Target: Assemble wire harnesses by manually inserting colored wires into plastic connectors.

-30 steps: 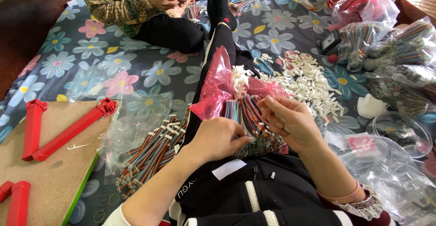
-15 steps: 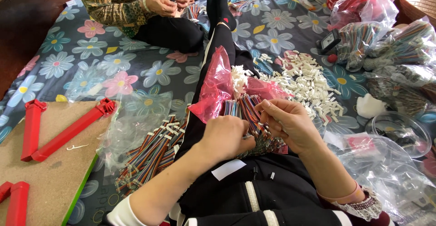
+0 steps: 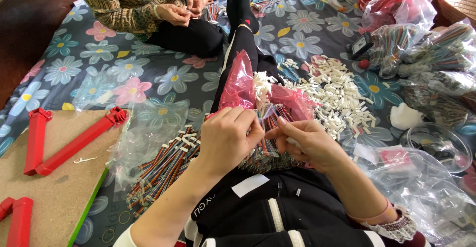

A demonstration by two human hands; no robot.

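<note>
My left hand (image 3: 229,139) and right hand (image 3: 306,140) are curled knuckles-up over my lap, fingertips pinching thin wires from the colourful wire bundle (image 3: 267,143), which runs lengthwise away from me beside the pink bag (image 3: 239,84), white connectors (image 3: 337,95) further right.

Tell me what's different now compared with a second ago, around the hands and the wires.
The left hand has shifted slightly right, so its fingertips now meet the right hand over the bundle of coloured wires on the lap. Nothing was visibly picked up or let go. The white connector pile, the pink bag and the red bars stayed put.
</note>
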